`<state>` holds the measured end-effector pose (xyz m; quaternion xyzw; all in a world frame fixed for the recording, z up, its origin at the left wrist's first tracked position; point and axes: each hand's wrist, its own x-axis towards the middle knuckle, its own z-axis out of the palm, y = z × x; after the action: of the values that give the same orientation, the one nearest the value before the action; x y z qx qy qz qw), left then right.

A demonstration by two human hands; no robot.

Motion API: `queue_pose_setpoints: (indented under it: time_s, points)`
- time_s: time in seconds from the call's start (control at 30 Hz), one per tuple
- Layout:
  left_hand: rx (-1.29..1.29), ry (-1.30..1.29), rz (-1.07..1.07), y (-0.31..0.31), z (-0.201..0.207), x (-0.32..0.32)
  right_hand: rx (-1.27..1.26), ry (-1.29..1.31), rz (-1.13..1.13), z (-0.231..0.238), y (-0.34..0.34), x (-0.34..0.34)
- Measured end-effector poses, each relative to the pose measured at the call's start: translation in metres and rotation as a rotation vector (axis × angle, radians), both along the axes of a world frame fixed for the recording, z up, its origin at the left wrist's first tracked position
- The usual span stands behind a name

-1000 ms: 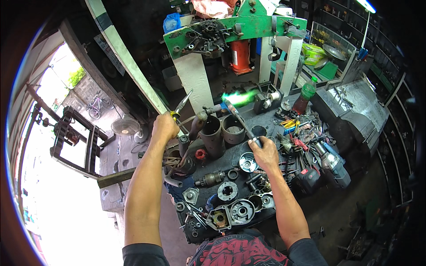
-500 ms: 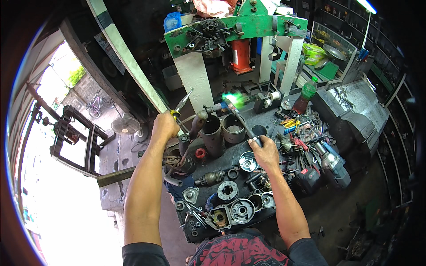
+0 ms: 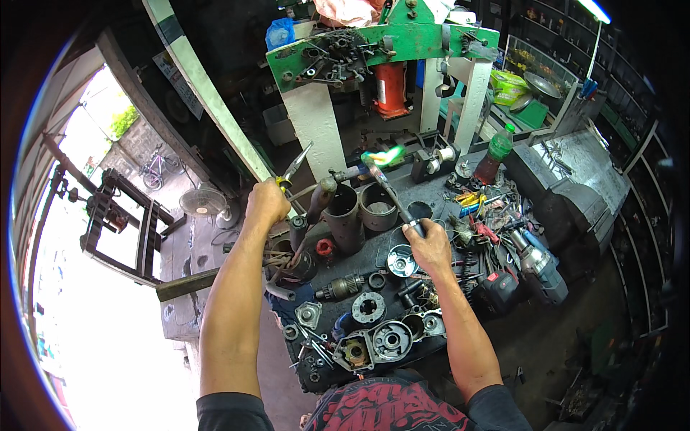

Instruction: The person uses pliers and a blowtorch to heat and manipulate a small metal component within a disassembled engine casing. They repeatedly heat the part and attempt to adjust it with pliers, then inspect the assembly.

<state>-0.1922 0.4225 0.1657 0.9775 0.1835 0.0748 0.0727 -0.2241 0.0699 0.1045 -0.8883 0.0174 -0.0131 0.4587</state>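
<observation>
Stretching further toward three o'clock than half a second ago, the green flame (image 3: 388, 155) on the torch (image 3: 387, 188) at one could scorch the green-capped bottle (image 3: 497, 152) at two if the right hand (image 3: 431, 246) gripping it swung clockwise, while the left hand (image 3: 267, 202) grasps, seemingly, yellow-handled pliers (image 3: 294, 168) at ten.

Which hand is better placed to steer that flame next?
Probably the right hand: it grips the torch with the flame at its tip. The left hand holds a pointed yellow-handled tool.

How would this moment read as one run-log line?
left hand: holding yellow-handled pointed tool | right hand: gripping long tool | bright flame: at long tool's far end | metal parts: on workbench, between forearms
</observation>
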Motion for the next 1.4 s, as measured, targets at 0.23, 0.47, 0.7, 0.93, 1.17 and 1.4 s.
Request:
queue_pose_setpoints:
  time_s: [0.23,0.47,0.7,0.93,1.17,1.4]
  points:
    - [-0.043,-0.014,0.042,-0.009,0.021,-0.009,0.191,0.037,0.000,-0.019,0.001,0.008]
    - [-0.274,-0.311,-0.009,-0.043,0.095,-0.067,0.701,0.195,0.125,-0.022,-0.020,-0.023]
    - [-0.483,-0.423,-0.088,-0.127,0.089,-0.269,0.794,0.235,0.279,-0.008,-0.069,-0.064]
    - [-0.507,-0.077,0.291,-0.119,-0.004,-0.362,0.041,-0.158,0.382,0.056,-0.121,-0.097]
    - [-0.449,-0.086,0.204,-0.077,-0.064,-0.374,-0.515,-0.587,0.773,0.133,-0.079,-0.122]
    - [-0.509,-0.091,0.088,-0.064,-0.081,-0.365,-0.647,-0.657,0.851,0.158,-0.041,-0.140]
